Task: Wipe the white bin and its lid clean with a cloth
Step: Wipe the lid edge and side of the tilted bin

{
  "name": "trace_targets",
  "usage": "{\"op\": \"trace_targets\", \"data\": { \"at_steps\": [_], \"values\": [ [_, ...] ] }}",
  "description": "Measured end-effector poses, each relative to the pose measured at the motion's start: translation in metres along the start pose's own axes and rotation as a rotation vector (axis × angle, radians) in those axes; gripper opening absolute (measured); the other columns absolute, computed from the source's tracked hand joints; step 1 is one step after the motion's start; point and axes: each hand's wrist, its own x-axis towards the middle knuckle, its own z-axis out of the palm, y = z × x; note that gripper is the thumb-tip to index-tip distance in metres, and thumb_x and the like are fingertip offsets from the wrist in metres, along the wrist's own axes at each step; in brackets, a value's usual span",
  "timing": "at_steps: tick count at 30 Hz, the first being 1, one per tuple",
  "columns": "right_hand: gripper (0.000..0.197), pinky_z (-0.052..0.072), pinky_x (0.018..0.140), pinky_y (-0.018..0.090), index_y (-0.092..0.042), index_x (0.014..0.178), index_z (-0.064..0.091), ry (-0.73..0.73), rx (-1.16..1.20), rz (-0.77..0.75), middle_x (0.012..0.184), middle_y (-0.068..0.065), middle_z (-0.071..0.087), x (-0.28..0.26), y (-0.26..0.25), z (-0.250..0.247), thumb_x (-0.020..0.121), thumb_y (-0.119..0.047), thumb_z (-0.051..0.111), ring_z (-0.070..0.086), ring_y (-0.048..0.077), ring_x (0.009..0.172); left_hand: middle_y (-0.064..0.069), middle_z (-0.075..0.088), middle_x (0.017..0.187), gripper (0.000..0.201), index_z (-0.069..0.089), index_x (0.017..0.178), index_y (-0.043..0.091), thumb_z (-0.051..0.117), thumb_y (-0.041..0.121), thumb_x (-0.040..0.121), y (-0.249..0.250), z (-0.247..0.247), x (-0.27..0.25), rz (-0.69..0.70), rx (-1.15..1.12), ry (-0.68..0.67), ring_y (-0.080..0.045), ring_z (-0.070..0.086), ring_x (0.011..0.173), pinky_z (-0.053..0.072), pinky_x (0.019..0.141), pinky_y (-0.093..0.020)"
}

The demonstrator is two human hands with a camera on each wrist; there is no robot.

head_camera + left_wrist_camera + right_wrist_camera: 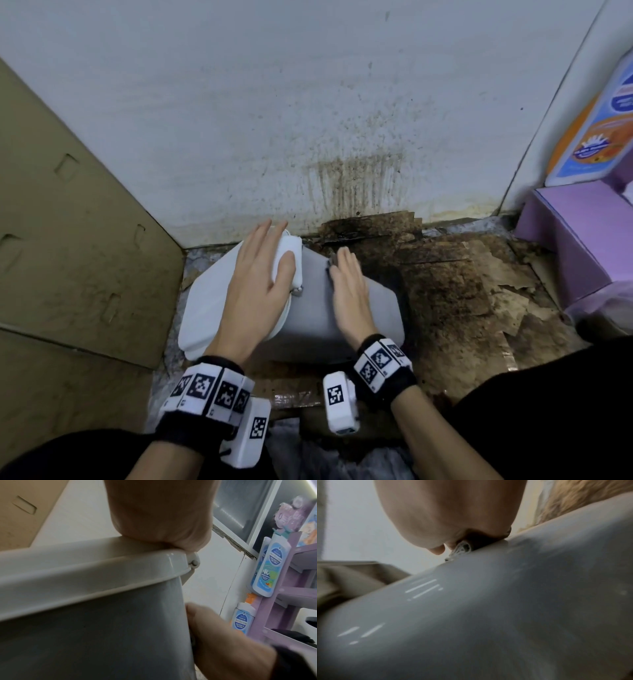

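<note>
The white bin (308,308) lies tipped on its side on the floor, its lid (205,301) facing left. My left hand (260,274) lies flat with straight fingers over the lid's hinge end; the left wrist view shows the palm (159,513) pressing on the lid rim (85,572). My right hand (349,291) rests flat on the bin's grey side wall, pressing a cloth (329,265) under it. Only a dark edge of that cloth shows. In the right wrist view the cloth (461,549) peeks from under the palm (450,513) against the bin (488,615).
A flattened cardboard box (68,240) leans on the left. The wall (352,181) behind is streaked with brown stains. Dirty torn cardboard (462,291) covers the floor to the right. A purple shelf (575,240) with blue bottles (269,566) stands at the right.
</note>
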Motion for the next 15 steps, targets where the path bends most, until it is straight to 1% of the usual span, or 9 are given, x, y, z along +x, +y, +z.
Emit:
{"op": "trace_targets", "data": {
  "at_steps": [3,5,7,9,10,11,13,15],
  "values": [
    [0.050,-0.001,0.126,0.029,-0.021,0.160,0.015,-0.073,0.078,-0.125,0.167,-0.011,0.005,-0.005,-0.032,0.006,0.110,-0.024,0.022,-0.002,-0.002,0.150,0.007,0.027,0.166,0.054,0.033,0.157,0.032,0.033,0.043,0.104,0.000,0.001,-0.002,0.012,-0.001,0.002,-0.008,0.016,0.155,0.013,0.125,-0.028],
    [0.050,0.000,0.125,0.025,-0.021,0.160,0.016,-0.106,0.064,-0.185,0.166,-0.012,0.008,-0.006,-0.038,0.006,0.110,-0.020,0.023,-0.001,-0.005,0.149,0.007,0.027,0.166,0.054,0.033,0.157,0.031,0.033,0.042,0.104,-0.002,-0.001,-0.003,0.008,-0.013,0.010,-0.008,0.017,0.155,0.016,0.126,-0.032],
    [0.050,0.002,0.124,0.024,-0.023,0.160,0.018,-0.106,0.010,-0.261,0.166,-0.012,0.011,-0.003,-0.032,0.004,0.110,-0.021,0.025,0.003,-0.003,0.151,0.009,0.028,0.166,0.053,0.033,0.157,0.033,0.034,0.043,0.104,-0.004,-0.003,-0.003,0.000,-0.029,0.013,-0.007,0.017,0.155,0.018,0.127,-0.037],
    [0.051,0.008,0.124,0.025,-0.026,0.160,0.020,-0.072,-0.092,-0.350,0.167,-0.011,0.015,0.002,-0.014,0.000,0.109,-0.028,0.026,0.009,-0.001,0.152,0.010,0.027,0.166,0.053,0.033,0.157,0.034,0.034,0.044,0.105,-0.004,-0.003,-0.002,-0.001,-0.037,0.009,-0.006,0.017,0.155,0.019,0.127,-0.039],
    [0.051,0.010,0.125,0.027,-0.027,0.159,0.021,-0.056,-0.136,-0.363,0.166,-0.010,0.018,0.006,-0.003,-0.003,0.109,-0.032,0.025,0.012,0.000,0.152,0.010,0.027,0.166,0.053,0.033,0.157,0.033,0.034,0.044,0.105,-0.003,-0.003,-0.002,0.000,-0.040,0.004,-0.006,0.016,0.155,0.018,0.127,-0.039],
    [0.051,0.012,0.125,0.029,-0.027,0.159,0.023,-0.046,-0.157,-0.346,0.166,-0.010,0.021,0.010,0.010,-0.006,0.109,-0.034,0.023,0.014,0.002,0.152,0.011,0.027,0.166,0.054,0.034,0.157,0.033,0.034,0.044,0.104,-0.002,-0.003,-0.002,0.000,-0.041,0.000,-0.005,0.015,0.155,0.018,0.127,-0.038],
    [0.051,0.012,0.125,0.032,-0.027,0.158,0.027,-0.032,-0.158,-0.249,0.164,-0.010,0.026,0.017,0.035,-0.013,0.108,-0.035,0.022,0.018,0.004,0.151,0.012,0.027,0.166,0.054,0.035,0.157,0.032,0.034,0.045,0.104,-0.001,-0.002,-0.003,-0.006,-0.041,0.001,-0.004,0.015,0.155,0.017,0.127,-0.037],
    [0.047,0.014,0.125,0.031,-0.023,0.155,0.033,0.008,-0.125,-0.141,0.162,-0.008,0.031,0.020,0.063,-0.022,0.109,-0.029,0.026,0.023,0.008,0.150,0.013,0.027,0.166,0.054,0.035,0.157,0.033,0.035,0.045,0.104,-0.002,-0.003,-0.004,-0.012,-0.048,0.007,-0.003,0.015,0.155,0.018,0.127,-0.039]
  ]
}}
